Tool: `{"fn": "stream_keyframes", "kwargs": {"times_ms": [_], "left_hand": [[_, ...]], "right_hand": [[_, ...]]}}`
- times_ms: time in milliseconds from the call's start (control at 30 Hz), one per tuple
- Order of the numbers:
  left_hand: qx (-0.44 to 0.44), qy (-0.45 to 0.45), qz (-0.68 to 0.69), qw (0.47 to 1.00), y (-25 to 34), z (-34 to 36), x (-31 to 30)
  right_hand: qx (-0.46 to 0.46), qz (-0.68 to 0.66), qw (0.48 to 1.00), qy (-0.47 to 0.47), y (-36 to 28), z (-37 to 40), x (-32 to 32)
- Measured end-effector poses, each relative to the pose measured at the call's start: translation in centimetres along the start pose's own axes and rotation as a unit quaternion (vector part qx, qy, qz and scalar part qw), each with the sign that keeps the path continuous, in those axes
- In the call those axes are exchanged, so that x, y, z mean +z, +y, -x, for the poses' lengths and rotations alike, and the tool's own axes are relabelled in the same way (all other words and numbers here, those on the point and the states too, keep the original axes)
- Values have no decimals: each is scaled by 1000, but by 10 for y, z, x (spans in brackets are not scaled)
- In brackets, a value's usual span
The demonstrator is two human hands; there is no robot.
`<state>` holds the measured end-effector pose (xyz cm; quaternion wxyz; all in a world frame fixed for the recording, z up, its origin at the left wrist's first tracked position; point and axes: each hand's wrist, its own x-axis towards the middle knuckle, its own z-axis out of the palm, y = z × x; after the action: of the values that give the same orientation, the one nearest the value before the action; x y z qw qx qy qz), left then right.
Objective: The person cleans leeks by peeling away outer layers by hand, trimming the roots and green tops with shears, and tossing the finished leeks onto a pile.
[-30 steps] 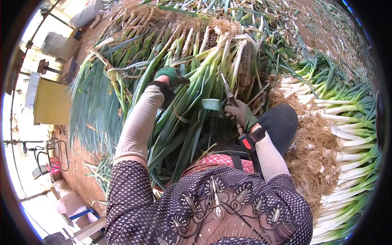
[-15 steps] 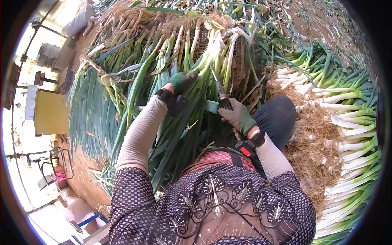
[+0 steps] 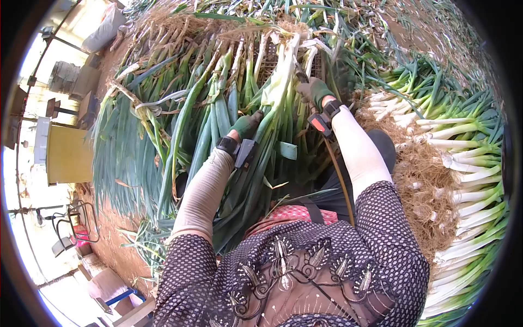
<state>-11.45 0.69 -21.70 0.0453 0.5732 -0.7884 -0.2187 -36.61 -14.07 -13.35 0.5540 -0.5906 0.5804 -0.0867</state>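
My left hand (image 3: 248, 125), in a green glove, is closed round the green leaves of a leek (image 3: 280, 82) whose pale stalk points away from me. To its right, my right hand (image 3: 314, 91), gloved too, grips a metal tool (image 3: 300, 74) with a hose (image 3: 339, 171) running down from it. The tool's front end lies beside the pale stalk, and its tip is hard to make out. Under and around both hands lies a heap of untrimmed leeks (image 3: 131, 158) with dry roots at the far end.
Rows of pale leeks (image 3: 468, 196) with brown roots (image 3: 422, 191) lie on the right. A crate (image 3: 269, 62) shows behind the heap. At the left stand a yellow container (image 3: 71, 154) and a metal-framed chair (image 3: 81, 223). Loose leaves (image 3: 354, 32) cover the ground at the back.
My right hand has moved forward with the tool, up to the upper part of the stalk. My left hand has shifted slightly right and nearer to me. The hose now shows.
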Motion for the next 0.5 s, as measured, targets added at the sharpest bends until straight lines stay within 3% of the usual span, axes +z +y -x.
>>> {"fn": "stream_keyframes", "kwargs": {"times_ms": [67, 100, 167, 200, 300, 367, 433, 500], "left_hand": [[-20, -6, -5, 1000, 6, 1, -6], [-119, 55, 53, 990, 18, 4, -12], [-308, 173, 167, 920, 46, 9, -27], [-291, 249, 157, 910, 59, 10, -39], [-253, 126, 205, 937, 85, 18, -86], [-255, 19, 210, 944, 83, 20, -88], [-240, -73, 244, 937, 77, 22, -79], [-216, -31, 316, 923, 73, 22, -77]], "right_hand": [[14, -16, 1000, -4, 11, -9, -3], [23, -23, 999, -5, 15, -7, -3], [8, -41, 999, 32, 27, 16, 8], [-22, -37, 999, 9, 37, 30, 13], [-57, -83, 991, -83, 75, 80, 39], [-83, -18, 991, -104, 94, 116, 55], [-35, -40, 992, -112, 88, 151, 58], [-32, -155, 981, -110, 99, 157, 56]]}}
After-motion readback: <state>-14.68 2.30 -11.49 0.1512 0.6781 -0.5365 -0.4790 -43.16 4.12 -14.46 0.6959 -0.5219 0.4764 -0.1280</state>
